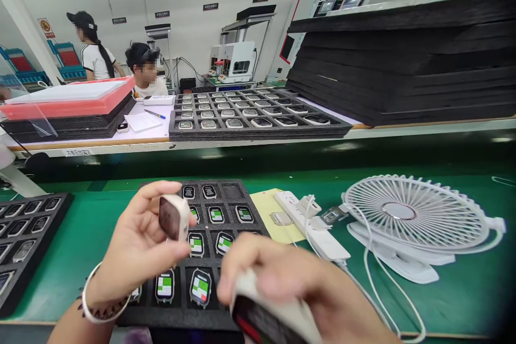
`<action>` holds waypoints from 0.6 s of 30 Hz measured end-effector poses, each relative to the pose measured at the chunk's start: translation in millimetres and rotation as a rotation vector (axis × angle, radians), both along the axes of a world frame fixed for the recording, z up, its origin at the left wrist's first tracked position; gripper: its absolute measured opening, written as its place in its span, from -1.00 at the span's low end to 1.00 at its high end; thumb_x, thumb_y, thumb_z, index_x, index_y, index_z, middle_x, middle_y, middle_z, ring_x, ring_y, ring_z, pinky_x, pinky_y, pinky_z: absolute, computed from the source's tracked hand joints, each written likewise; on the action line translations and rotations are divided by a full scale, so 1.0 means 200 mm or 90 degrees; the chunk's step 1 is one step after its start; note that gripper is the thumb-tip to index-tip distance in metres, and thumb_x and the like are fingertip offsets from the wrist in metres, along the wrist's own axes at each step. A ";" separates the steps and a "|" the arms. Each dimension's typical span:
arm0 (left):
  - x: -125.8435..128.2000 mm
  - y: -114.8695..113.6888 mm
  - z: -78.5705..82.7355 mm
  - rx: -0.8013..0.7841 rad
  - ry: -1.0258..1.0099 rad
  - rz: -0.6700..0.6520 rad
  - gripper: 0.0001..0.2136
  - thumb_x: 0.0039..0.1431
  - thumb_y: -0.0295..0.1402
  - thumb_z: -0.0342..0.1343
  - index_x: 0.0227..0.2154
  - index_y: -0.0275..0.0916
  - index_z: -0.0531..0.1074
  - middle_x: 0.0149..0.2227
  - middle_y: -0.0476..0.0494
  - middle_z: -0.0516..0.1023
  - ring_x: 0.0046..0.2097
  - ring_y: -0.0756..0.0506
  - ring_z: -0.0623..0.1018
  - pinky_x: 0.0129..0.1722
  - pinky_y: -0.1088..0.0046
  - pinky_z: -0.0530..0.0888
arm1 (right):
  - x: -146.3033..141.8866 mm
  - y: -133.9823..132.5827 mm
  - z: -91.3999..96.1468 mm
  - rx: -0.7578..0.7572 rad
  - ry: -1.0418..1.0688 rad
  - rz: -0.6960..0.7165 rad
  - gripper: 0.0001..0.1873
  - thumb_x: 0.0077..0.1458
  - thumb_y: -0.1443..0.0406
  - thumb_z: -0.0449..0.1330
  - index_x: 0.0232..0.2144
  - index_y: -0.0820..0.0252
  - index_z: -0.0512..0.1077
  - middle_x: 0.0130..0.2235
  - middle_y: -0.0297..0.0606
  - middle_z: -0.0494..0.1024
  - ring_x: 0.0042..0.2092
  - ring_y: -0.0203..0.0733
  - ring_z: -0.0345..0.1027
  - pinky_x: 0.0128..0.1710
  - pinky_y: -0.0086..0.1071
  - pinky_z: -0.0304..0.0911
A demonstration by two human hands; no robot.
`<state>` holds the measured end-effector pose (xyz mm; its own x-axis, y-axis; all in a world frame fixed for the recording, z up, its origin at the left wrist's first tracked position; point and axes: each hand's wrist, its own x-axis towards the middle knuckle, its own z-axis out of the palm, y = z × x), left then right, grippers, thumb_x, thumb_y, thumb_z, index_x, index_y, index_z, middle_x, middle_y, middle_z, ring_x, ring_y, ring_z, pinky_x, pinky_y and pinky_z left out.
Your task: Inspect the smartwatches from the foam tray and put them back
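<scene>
Both hands busy here. My left hand (139, 239) has a pale watch (173, 217) pinched edge-on, thumb on the near side, fingers round the far side, so the gap in that grip is just the watch's own width. Its dark screen is turned to the left.

My right hand (278, 266) is closer to me and pretty blurred, but it's wrapped over the top of a second watch (278, 314), also pale-cased, with a dark face and a streak of red on it. Can't tell exactly where every finger sits on that one.

As for the step, I'd call it plain handling: one watch per hand, both up off the bench, neither in a slot. I reckon the next move calls for a steady left pinch, fingers kept off the glass, and the right hand keeping its watch from knocking the rest.

Position-wise, the left watch sits between thumb and fingertips, over the left part of the black foam tray (181, 318). The right one is under my palm and fingers, at the tray's near right. Rows of watches sit in that tray, several lit green, like the near one (200, 287). White fan (399, 210) is well off to the right.
</scene>
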<state>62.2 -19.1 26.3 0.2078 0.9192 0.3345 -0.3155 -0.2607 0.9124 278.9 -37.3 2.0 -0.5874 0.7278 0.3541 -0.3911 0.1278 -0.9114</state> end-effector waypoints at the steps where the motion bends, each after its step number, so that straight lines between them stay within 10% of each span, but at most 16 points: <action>1: 0.02 0.05 -0.03 -0.036 0.011 0.044 -0.52 -0.02 -0.45 0.42 -0.02 -0.06 0.46 -0.30 -0.06 0.58 -0.45 0.04 0.47 -0.55 0.64 0.37 | -0.02 0.04 -0.01 -0.054 0.048 0.005 -0.56 0.11 0.09 0.44 0.03 -0.22 0.49 -0.07 -0.22 0.57 -0.45 -0.27 0.49 -0.50 -0.43 0.42; 8: 0.07 0.29 -0.28 -0.160 0.012 0.123 -0.44 -0.03 -0.41 0.39 0.06 -0.22 0.36 -0.17 -0.12 0.59 -0.32 0.01 0.56 -0.34 0.55 0.50 | -0.15 0.43 -0.17 -0.403 0.181 -0.124 -0.52 -0.08 0.39 0.44 -0.07 0.17 0.44 -0.11 -0.14 0.63 -0.26 -0.21 0.55 -0.19 -0.38 0.44; 18: 0.08 0.30 -0.32 -0.173 0.032 0.098 -0.37 0.08 -0.36 0.31 0.23 -0.24 0.28 -0.01 -0.25 0.59 -0.29 -0.06 0.65 -0.18 0.37 0.60 | -0.14 0.47 -0.27 -0.358 0.171 -0.154 -0.55 0.00 0.35 0.38 -0.04 0.16 0.39 -0.22 -0.25 0.61 -0.32 -0.24 0.52 -0.26 -0.39 0.39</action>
